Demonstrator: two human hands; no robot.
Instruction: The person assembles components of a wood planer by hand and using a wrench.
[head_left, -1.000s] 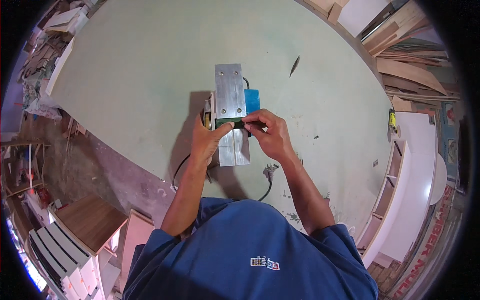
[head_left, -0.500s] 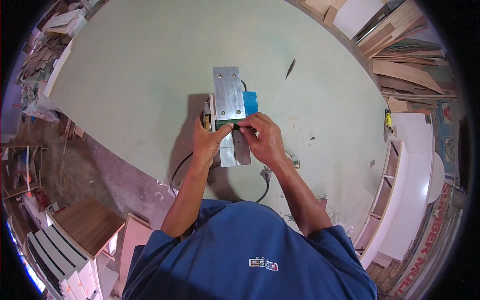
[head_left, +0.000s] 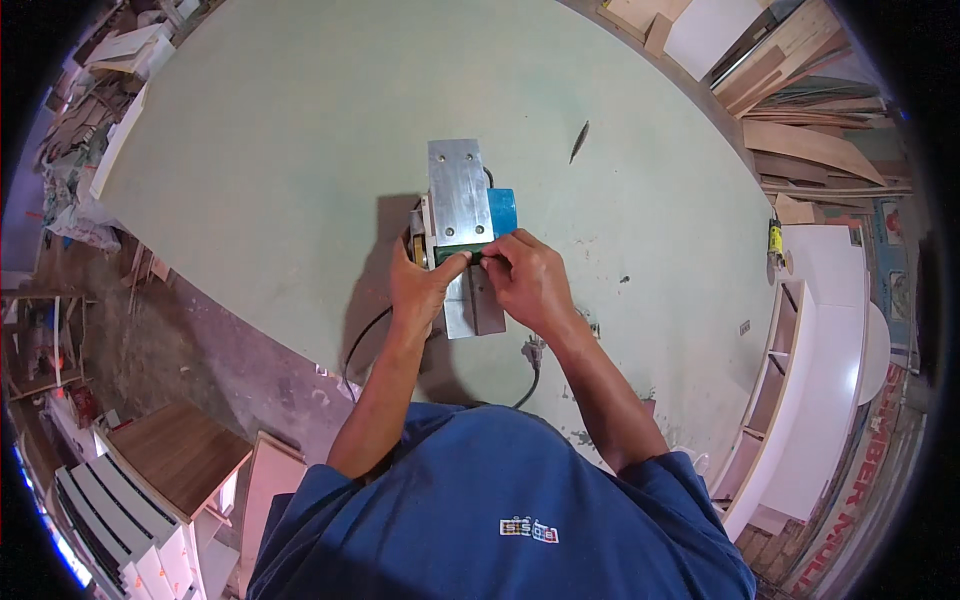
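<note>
An electric hand planer [head_left: 458,190] lies upside down on the table, its bare metal sole plates facing up. A dark green strip [head_left: 455,255] spans the gap between the two plates. My left hand [head_left: 418,285] is wrapped round the planer's left side, its thumb laid on the green strip and its other fingers mostly hidden. At the strip's right end, my right hand [head_left: 528,280] is closed in a pinch. Whatever its fingertips hold is too small to name. The blue motor housing [head_left: 503,211] shows just beyond the right hand.
A plug on a black cord [head_left: 535,348] lies near my right forearm. Farther off on the pale green table [head_left: 300,130] is a thin dark pointed object [head_left: 580,142]. Wood offcuts [head_left: 815,150] are stacked at the right, with a white panel unit [head_left: 815,370] below them.
Both hands stay at the gap between the plates, with only small finger movement. The dark bit that showed between the fingertips is now harder to see. The view has shifted slightly.
</note>
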